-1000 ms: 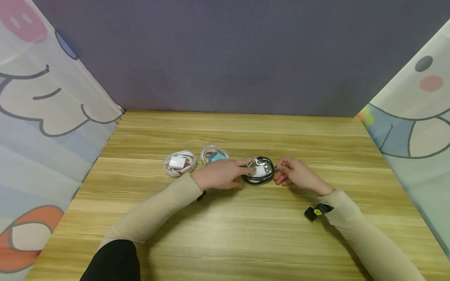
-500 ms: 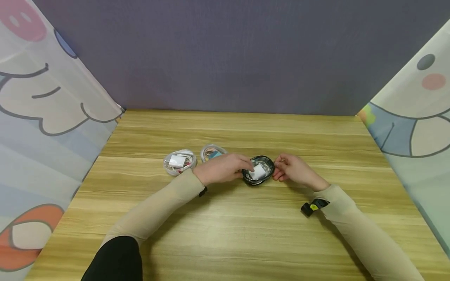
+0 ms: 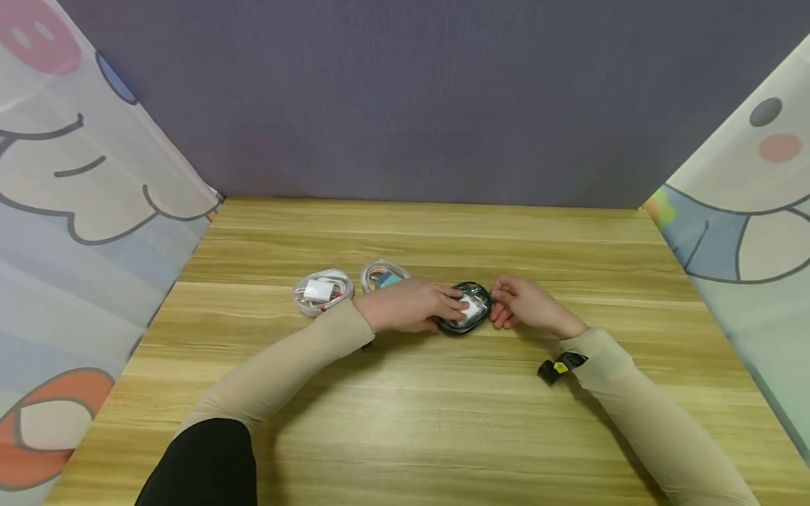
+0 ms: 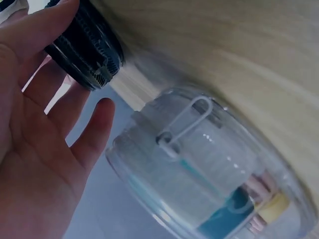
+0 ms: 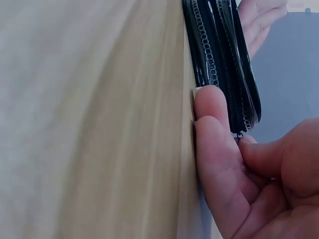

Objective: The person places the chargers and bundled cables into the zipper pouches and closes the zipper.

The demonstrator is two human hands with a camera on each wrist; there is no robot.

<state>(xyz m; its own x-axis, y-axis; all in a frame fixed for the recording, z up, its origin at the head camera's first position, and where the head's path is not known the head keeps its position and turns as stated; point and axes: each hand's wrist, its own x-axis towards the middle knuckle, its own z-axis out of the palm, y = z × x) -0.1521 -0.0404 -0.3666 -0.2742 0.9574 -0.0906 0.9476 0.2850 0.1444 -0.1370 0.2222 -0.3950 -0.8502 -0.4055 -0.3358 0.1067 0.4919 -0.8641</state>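
A small round zip pouch with a black rim and clear top (image 3: 476,294) lies on the table between my hands, a white charger plug inside. My left hand (image 3: 408,306) holds its left side, fingers spread over the top; in the left wrist view the thumb lies along the black zipped side (image 4: 94,52). At the pouch's right end, my right hand (image 3: 531,306) pinches the zipper pull (image 5: 239,135) between thumb and finger. In the right wrist view the zipper runs along the pouch's side (image 5: 227,64), and the other fingers touch that side.
Left of the hands lie two clear-rimmed pouches. One (image 3: 306,302) holds a white plug and cable; the other (image 3: 384,263), partly behind my left hand, holds a blue-green plug and pinkish cable. A grey panel (image 3: 418,105) stands behind the wooden table (image 3: 405,422).
My left hand's pointing finger has drawn back from the plug, and several fingers now spread over the pouch top. The pouch turned slightly. My right hand shifted a little to the left.
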